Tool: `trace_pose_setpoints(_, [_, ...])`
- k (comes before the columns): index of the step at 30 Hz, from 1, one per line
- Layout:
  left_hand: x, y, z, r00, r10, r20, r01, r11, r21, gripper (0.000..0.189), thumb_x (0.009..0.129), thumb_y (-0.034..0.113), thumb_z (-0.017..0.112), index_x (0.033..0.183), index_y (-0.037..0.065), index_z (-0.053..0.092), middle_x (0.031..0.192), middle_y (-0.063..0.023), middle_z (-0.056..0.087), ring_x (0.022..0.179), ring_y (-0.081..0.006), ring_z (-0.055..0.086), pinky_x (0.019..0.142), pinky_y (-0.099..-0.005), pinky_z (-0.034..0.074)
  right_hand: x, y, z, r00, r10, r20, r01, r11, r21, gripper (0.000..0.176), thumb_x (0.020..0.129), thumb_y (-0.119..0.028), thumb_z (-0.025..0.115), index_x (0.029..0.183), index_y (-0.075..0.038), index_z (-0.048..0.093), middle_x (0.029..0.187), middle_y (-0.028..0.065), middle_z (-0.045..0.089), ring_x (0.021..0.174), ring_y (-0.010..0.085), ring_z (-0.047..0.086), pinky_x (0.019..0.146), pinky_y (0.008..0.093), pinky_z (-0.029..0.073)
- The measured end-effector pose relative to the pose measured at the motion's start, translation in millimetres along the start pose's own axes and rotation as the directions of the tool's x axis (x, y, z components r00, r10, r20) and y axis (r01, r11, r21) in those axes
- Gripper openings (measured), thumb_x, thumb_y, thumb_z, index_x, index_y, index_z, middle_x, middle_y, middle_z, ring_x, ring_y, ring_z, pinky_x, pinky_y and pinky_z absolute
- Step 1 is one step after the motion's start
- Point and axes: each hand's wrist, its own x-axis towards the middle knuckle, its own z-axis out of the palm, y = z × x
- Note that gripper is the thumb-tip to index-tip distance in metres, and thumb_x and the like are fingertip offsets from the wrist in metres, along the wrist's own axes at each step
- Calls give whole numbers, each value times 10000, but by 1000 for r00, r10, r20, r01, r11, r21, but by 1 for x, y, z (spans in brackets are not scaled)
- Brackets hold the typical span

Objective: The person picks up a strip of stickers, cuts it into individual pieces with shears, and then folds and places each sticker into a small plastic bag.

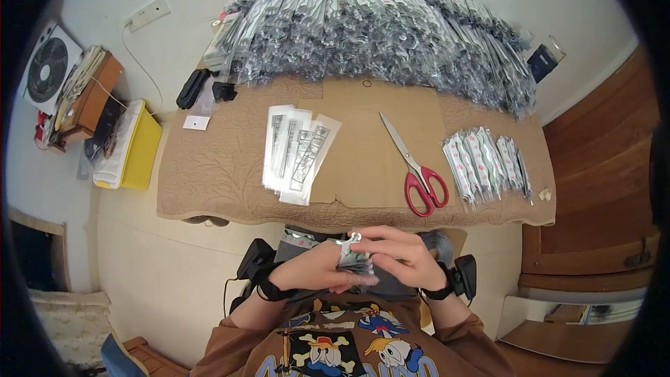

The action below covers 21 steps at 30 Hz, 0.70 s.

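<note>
Close to my body, my left hand [310, 269] is wrapped round a small bundle of flat packets [356, 262] in shiny clear wrap, with white and green print. My right hand [403, 257] is at the bundle's right side, its fingers bent over the top end and touching it. A white, looped end [355, 238] sticks up by the right fingertips. Part of the bundle is hidden behind the fingers. On the table ahead lie red-handled scissors [415, 171], blades slightly apart, and a fan of clear plastic sleeves [296, 157] with black print.
A large heap of wrapped packets [377, 28] fills the table's back. A smaller row of packets [481, 164] lies at the right. Flat cardboard [363, 181] covers the middle of the brown cloth [209, 181]. A yellow bin [143, 153] stands left, a wooden door [593, 174] right.
</note>
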Motion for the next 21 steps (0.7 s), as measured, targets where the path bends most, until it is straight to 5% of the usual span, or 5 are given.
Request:
trace_pose_setpoints(6, [5, -19, 4, 999, 29, 46, -13, 949, -315, 360, 925, 331, 388, 788, 23, 512, 458, -4, 463, 411, -87, 447, 639, -245, 460, -8, 9, 11, 940, 338, -57, -209, 698, 685, 171, 832, -64, 548, 979, 7, 597, 1046, 110, 566, 947, 180, 552, 818, 291, 431])
trace_pose_setpoints(11, [6, -11, 1, 989, -30, 143, 97, 866, -490, 393, 941, 357, 322, 841, 30, 514, 452, -5, 456, 409, -83, 443, 741, -267, 456, 6, -1, 2, 933, 360, 8, -320, 818, 478, 187, 818, -34, 575, 1000, 7, 568, 974, 117, 568, 958, 160, 537, 784, 266, 439])
trace_pose_setpoints(15, [10, -11, 5, 990, -94, 101, 130, 885, -447, 434, 947, 352, 302, 910, -8, 543, 460, 8, 459, 433, -77, 462, 765, -286, 456, 8, 6, 0, 813, 549, 195, -569, 675, 470, 254, 808, -29, 587, 1054, 7, 531, 991, 102, 554, 952, 148, 529, 773, 250, 436])
trace_pose_setpoints(19, [9, -14, 2, 977, -209, -34, 182, 912, -367, 446, 948, 347, 298, 998, -25, 540, 587, -28, 522, 542, -90, 513, 765, -288, 454, 16, 6, 14, 785, 618, 51, -567, 682, 462, 234, 829, -65, 570, 1049, 7, 532, 969, 89, 552, 852, 131, 543, 724, 243, 441])
trace_pose_setpoints(21, [9, -14, 2, 964, -251, -88, 207, 916, -343, 445, 946, 349, 301, 1028, -23, 532, 649, -50, 553, 591, -99, 534, 760, -286, 452, 18, 6, 28, 807, 501, -312, -270, 784, 560, 201, 850, -94, 547, 1023, 8, 542, 898, 60, 564, 787, 124, 545, 685, 237, 438])
